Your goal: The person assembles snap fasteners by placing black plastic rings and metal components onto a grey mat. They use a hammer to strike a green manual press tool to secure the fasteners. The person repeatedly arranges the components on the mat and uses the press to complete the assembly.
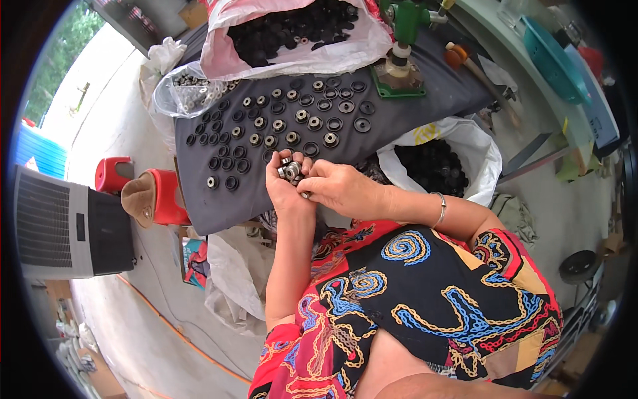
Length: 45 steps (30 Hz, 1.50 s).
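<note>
My left hand is cupped, palm up, round several small metal bearings at the near edge of the cloth-covered table. Close beside it, my right hand pinches one bearing between thumb and fingers. Beyond my hands, loose rows of black rings lie on the dark grey cloth. Some rings have a shiny bearing seated in the middle, such as the bearing just past my right hand. Others, mostly toward the left and the far right, show open centres.
An open white sack of black parts lies at the back, beside a clear bag of bearings. A green hand press stands far right. Right of my hands is another sack of black parts. Red stools stand left.
</note>
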Available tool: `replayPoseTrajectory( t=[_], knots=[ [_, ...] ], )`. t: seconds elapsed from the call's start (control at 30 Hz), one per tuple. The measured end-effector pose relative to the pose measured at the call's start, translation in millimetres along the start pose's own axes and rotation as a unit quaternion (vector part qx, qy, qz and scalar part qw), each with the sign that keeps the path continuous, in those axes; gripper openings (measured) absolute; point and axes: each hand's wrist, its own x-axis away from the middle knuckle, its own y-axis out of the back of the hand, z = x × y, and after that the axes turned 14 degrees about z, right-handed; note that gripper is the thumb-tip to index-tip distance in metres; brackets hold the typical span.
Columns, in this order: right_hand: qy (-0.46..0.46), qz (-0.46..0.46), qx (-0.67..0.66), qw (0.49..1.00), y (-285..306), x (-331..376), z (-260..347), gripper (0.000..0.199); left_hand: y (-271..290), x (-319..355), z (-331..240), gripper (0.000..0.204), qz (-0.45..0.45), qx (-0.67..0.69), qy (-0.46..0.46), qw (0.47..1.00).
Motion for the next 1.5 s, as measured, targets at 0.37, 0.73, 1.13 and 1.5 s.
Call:
replayPoseTrajectory(
  t=[0.37, 0.73, 1.13, 1.5],
  knots=[
    [-0.147, -0.048, 0.074, 0.985, 84, -9, -85, 0.019, 24, 31, -4, 0.020, -0.039, 0.031, 0.105, 0.993],
    [-0.261, 0.092, 0.282, 0.918, 111, -69, -192, 0.023, 38, 49, -1, 0.016, -0.002, -0.042, 0.137, 0.990],
    [-0.298, 0.154, 0.276, 0.901, 114, -81, -199, 0.022, 34, 49, 0, 0.027, 0.000, -0.033, 0.114, 0.993],
    [-0.112, 0.070, 0.292, 0.947, 88, -59, -120, 0.024, 22, 50, 7, 0.036, -0.003, -0.083, 0.110, 0.990]
  ],
)
